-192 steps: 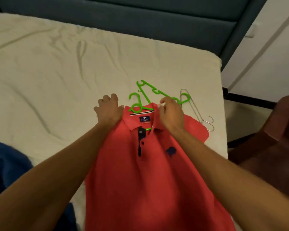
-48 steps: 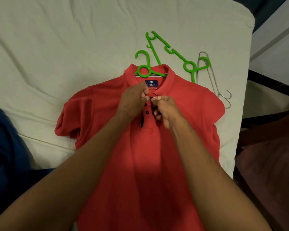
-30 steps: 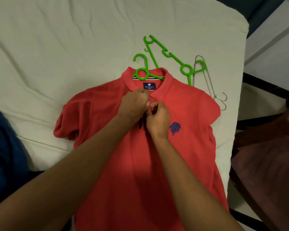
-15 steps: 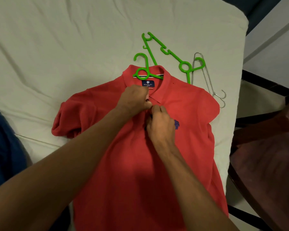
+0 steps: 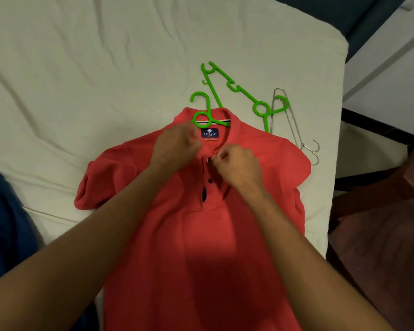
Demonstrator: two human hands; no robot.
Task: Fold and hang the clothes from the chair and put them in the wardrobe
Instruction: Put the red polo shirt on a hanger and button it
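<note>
A dark blue fabric item (image 5: 3,230) lies at the far left edge of the view, well apart from both hands and partly cut off.

The cream-sheeted bed (image 5: 81,68) carries all task items. Wide wrinkled sheet lies open to the left of and beyond the fingers.

The coral-red short-sleeved polo shirt (image 5: 201,247) lies flat, front up, on the bed near its right edge. The collar points away from the person; the body runs toward the bottom of the view. The left sleeve is bunched and curled under. A dark label shows inside the collar, just beyond the fingers. A dark placket with one visible dark button runs down between the two hands.

The left hand (image 5: 175,146) rests on the collar's left side; its fingers are curled on the fabric there. This hand is motion-blurred, so the exact grip cannot be told.

The green plastic hanger inside the shirt (image 5: 202,115) shows only its hook and neck ring, protruding from the collar just beyond the left fingers.

The right hand (image 5: 239,166) pinches the placket edge at the collar base, thumb and forefinger pressed together.

A second green plastic hanger (image 5: 237,88) lies loose beyond the right fingers, its lower end beside the shirt's right shoulder.

Thin silver wire hangers (image 5: 294,127) lie right of it, near the bed's right edge.

A dark reddish-brown chair (image 5: 380,235) stands beside that edge.
</note>
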